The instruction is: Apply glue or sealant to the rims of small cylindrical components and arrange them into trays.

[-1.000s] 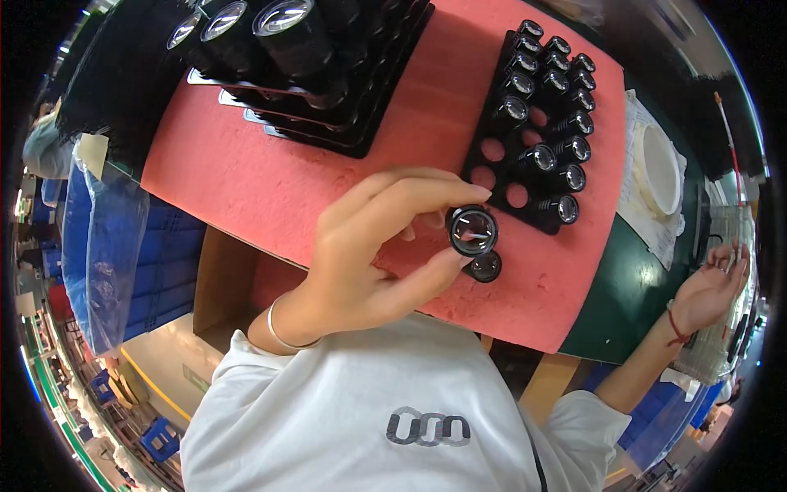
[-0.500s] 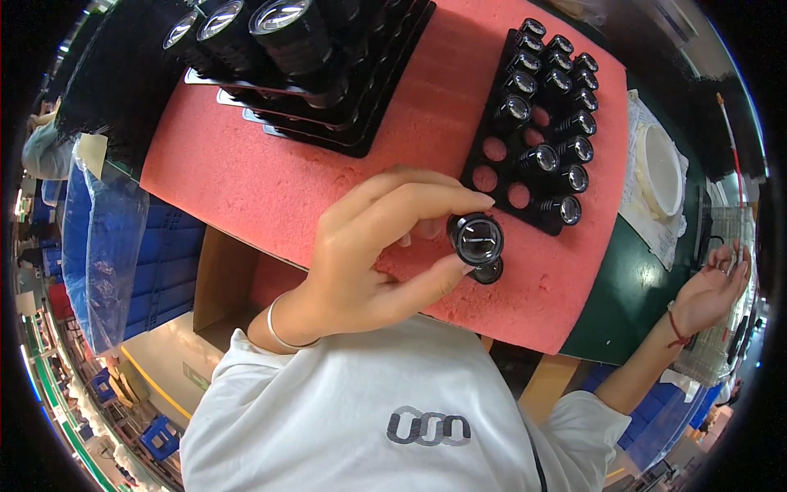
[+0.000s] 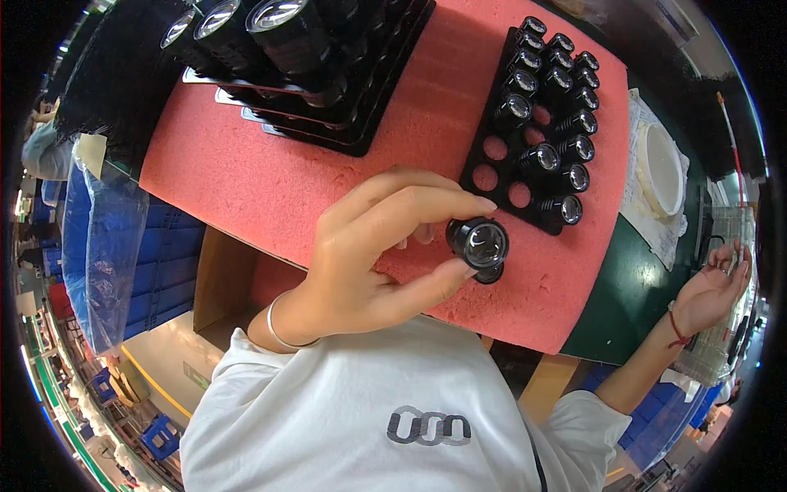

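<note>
My left hand [image 3: 373, 250] is closed in a pinch, thumb and fingertips on either side of a black lens barrel [image 3: 479, 244]. Its round glass face points up, above the pink foam mat. Just below it shows another dark round part [image 3: 490, 274]; whether it is a separate piece I cannot tell. Beyond my fingertips lies a black tray [image 3: 537, 215] with several similar lens barrels [image 3: 539, 157] upright in its holes; a few holes show pink foam through them. At the far right, my right hand [image 3: 711, 291] is palm up beside clear plastic trays, fingers loosely curled and apart, with nothing visible in them.
Stacked black trays [image 3: 361, 146] with larger lens barrels [image 3: 283, 33] stand at the upper left of the pink foam mat [image 3: 270, 184]. A white round dish [image 3: 658, 170] sits on paper at the right. Blue crates [image 3: 168, 262] and a cardboard box [image 3: 223, 279] stand left, below table level.
The lens barrel in my left hand has tilted and shifted slightly right and down, so its glass face shows differently. My right hand stays where it was.
</note>
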`<act>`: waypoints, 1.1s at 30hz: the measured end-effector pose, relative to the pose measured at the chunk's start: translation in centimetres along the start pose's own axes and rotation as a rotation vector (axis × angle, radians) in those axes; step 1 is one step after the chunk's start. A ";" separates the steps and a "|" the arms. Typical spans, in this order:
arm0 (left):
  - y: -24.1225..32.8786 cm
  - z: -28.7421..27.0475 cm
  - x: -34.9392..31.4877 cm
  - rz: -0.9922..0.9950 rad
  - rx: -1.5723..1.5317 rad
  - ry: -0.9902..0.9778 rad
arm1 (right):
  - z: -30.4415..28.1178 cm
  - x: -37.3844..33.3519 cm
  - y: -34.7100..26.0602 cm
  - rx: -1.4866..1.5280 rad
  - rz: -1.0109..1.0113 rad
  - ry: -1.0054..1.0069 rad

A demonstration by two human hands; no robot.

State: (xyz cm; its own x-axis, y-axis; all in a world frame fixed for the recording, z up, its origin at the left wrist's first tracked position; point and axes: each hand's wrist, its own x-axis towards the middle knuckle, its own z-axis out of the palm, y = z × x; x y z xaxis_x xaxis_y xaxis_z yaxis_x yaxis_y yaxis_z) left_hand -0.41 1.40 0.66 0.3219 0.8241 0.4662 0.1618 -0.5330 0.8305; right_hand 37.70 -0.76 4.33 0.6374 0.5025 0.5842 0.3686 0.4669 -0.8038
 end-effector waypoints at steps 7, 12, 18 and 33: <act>0.2 0.0 0.0 -0.015 0.009 -0.009 | -0.1 0.1 0.1 0.005 0.009 0.004; 0.2 0.0 0.1 -0.009 0.005 -0.010 | -0.2 0.1 0.1 0.013 0.014 0.000; 0.2 -0.1 0.0 -0.023 0.000 -0.026 | 0.0 0.0 0.0 0.011 0.015 0.008; 0.0 0.1 0.1 0.018 -0.028 -0.019 | -0.1 0.0 0.0 0.021 0.007 -0.005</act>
State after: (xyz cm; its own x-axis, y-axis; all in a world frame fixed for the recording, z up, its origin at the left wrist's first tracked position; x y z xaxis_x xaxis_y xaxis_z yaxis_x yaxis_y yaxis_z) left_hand -0.29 1.46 0.68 0.3420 0.8106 0.4754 0.1301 -0.5419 0.8303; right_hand 37.82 -0.85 4.27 0.6362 0.5097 0.5792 0.3498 0.4786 -0.8054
